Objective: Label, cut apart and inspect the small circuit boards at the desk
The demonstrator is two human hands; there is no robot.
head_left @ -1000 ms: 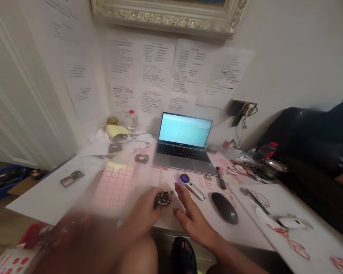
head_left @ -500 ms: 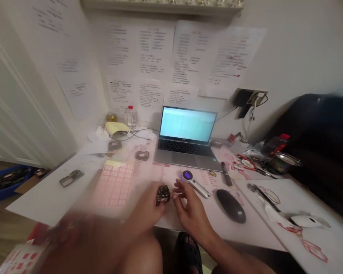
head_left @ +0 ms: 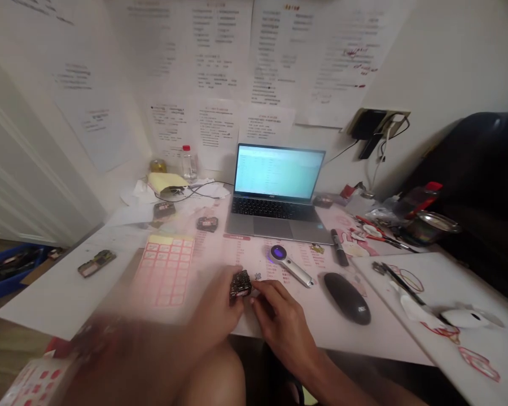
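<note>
My left hand (head_left: 222, 296) is closed around a small dark circuit board (head_left: 240, 283), held just above the desk near its front edge. A pale strip shows on the board's lower side, and the fingers hide its left part. My right hand (head_left: 285, 318) is at the board's right edge with fingers curled. Its thumb and index fingertips are a little apart; whether they touch the board is unclear. Beyond the right hand lies a silver handheld magnifier (head_left: 290, 265) with a purple-lit lens. A sheet of red-bordered labels (head_left: 165, 270) lies to the left.
An open laptop (head_left: 275, 220) stands at the back. A black mouse (head_left: 347, 299) and a marker (head_left: 339, 248) lie to the right. More small boards (head_left: 96, 263) rest on the left. Tools and a metal bowl (head_left: 432, 225) crowd the far right. A blue bin (head_left: 12, 268) is at the lower left.
My right hand's fingers have drawn closer together and lowered toward the circuit board's edge. The left hand keeps its hold. The view has tilted down slightly.
</note>
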